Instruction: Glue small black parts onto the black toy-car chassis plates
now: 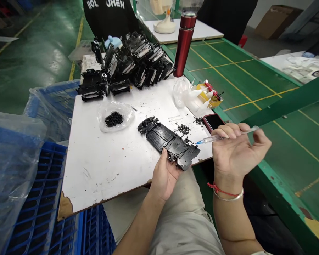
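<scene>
My left hand (164, 173) grips the near edge of a black plastic toy car chassis (172, 143), thumb on top, and holds it tilted over the table's front edge. In my right hand (235, 150) is a clear syringe (215, 139) with a blue needle tip, fingers wrapped round its barrel. That tip points left, right by the chassis's right end; whether it touches cannot be made out. Small black screws (183, 129) lie loose just beyond the chassis. More black small parts (113, 119) fill an open clear plastic bag (124, 115) to the left.
Many similar black chassis assemblies (138, 60) are piled at the table's back. A red flask (184, 44) stands beside them. At the right edge lie a phone (213, 122) and a yellow box (210, 95) with white nozzles. Blue crates (39, 191) stand left; a green frame borders the right.
</scene>
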`<state>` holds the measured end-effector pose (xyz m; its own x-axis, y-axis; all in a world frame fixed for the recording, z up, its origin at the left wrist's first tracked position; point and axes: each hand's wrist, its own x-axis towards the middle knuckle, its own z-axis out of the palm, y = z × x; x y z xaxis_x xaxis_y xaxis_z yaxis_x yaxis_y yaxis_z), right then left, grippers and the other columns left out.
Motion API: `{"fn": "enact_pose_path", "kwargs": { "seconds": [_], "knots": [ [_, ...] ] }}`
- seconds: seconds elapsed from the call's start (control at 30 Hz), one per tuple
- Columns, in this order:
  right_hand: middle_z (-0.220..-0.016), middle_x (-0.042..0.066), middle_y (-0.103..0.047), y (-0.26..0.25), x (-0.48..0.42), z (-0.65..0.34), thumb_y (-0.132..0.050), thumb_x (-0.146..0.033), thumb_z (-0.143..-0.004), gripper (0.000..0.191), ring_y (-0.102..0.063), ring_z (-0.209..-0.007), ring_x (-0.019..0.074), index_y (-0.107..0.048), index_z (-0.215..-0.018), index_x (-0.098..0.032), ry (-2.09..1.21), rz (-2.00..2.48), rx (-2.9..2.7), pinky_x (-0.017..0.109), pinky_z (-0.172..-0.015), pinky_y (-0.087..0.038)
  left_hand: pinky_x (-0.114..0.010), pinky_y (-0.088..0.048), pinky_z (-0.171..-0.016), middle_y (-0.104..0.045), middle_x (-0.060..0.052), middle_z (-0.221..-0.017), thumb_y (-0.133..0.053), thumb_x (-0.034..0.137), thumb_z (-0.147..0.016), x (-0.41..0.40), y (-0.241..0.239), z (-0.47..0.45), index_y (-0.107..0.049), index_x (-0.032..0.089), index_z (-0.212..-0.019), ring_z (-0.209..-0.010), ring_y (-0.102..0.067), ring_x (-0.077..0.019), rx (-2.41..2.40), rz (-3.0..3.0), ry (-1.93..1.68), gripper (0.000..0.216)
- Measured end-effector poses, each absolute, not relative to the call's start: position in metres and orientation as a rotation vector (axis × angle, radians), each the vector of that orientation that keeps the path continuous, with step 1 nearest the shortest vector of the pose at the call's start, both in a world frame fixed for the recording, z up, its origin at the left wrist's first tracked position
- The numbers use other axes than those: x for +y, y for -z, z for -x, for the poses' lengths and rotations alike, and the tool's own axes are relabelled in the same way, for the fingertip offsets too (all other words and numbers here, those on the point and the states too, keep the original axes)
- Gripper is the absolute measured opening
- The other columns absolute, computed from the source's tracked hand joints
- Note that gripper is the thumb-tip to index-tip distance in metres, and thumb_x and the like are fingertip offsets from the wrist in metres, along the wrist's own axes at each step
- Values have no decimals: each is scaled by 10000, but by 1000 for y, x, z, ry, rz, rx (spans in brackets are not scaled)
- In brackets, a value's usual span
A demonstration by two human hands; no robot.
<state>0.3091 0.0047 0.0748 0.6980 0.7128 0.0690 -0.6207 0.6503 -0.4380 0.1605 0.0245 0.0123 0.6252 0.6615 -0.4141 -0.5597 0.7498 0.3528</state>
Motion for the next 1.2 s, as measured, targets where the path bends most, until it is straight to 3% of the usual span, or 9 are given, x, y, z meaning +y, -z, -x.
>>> {"fn": "enact_pose_path", "kwargs": {
  "seconds": [0.3, 0.43, 0.63, 0.77, 0.87, 0.97, 1.07, 1.13, 1.2],
  "knots": [
    [-657, -32, -427, -83, 26, -347, -521, -205, -733, 84, -470, -597, 82, -567, -671, -174, -371, 674, -523, 252, -656, -476, -402, -535, -953, -596, -126, -1329, -547, 410, -918, 13, -21, -138, -537, 181, -1317, -1250, -533, -276, 699, -271, -671, 460],
    [-672, -30, -498, -91, 54, -379, -546, -192, -711, 22, -532, -633, 101, -564, -722, -199, -159, 768, -716, 283, -709, -493, -394, -514, -989, -557, -126, -1364, -647, 394, -846, 2, -18, -123, -468, 197, -1361, -1297, -486, -286, 778, -369, -730, 580],
    [-735, -19, -507, -87, 112, -416, -386, -256, -784, 73, -582, -696, 126, -437, -833, -242, -22, 1205, -948, 305, -743, -506, -385, -517, -949, -557, -162, -1296, -811, 444, -631, -11, -3, -118, -322, 213, -1408, -1169, -578, -291, 1067, -514, -885, 946],
    [-829, 29, -595, -78, 143, -424, -331, -272, -830, 104, -616, -817, 169, -422, -864, -236, 2, 1480, -1108, 367, -827, -496, -381, -530, -899, -560, -159, -1205, -835, 469, -563, -13, 2, -118, -233, 219, -1455, -976, -651, -246, 1177, -687, -933, 1104],
    [-812, 50, -648, -70, 154, -426, -409, -251, -794, 72, -617, -808, 202, -474, -810, -224, -48, 1628, -1187, 408, -848, -478, -362, -547, -849, -548, -153, -1189, -815, 502, -573, -10, 4, -114, -219, 223, -1460, -938, -658, -238, 1233, -776, -903, 1105],
    [-823, 82, -663, -68, 154, -428, -488, -255, -755, 69, -612, -812, 247, -519, -798, -210, -42, 1771, -1204, 465, -858, -457, -369, -529, -884, -556, -142, -1182, -775, 563, -596, -5, 6, -105, -226, 228, -1457, -1031, -636, -266, 1283, -874, -848, 1075],
    [-1023, 154, -647, -75, 141, -429, -570, -303, -735, 271, -586, -966, 301, -531, -968, -172, 58, 1852, -1135, 518, -933, -399, -427, -495, -935, -557, -153, -1215, -717, 627, -620, 0, 3, -93, -292, 224, -1438, -1116, -598, -308, 1386, -1025, -746, 1006],
    [-1136, 166, -607, -81, 125, -425, -578, -306, -743, 371, -561, -1028, 286, -500, -1074, -160, 162, 1849, -1079, 488, -949, -392, -449, -498, -908, -582, -154, -1207, -681, 637, -651, 3, -1, -85, -340, 226, -1425, -1045, -627, -305, 1477, -1166, -665, 941],
    [-1076, 116, -623, -83, 105, -417, -550, -293, -777, 326, -579, -940, 228, -503, -1078, -177, 223, 1811, -1083, 407, -872, -439, -436, -514, -826, -626, -135, -1155, -657, 618, -695, 6, -7, -79, -371, 241, -1419, -863, -657, -264, 1529, -1318, -609, 866]
  ]
}}
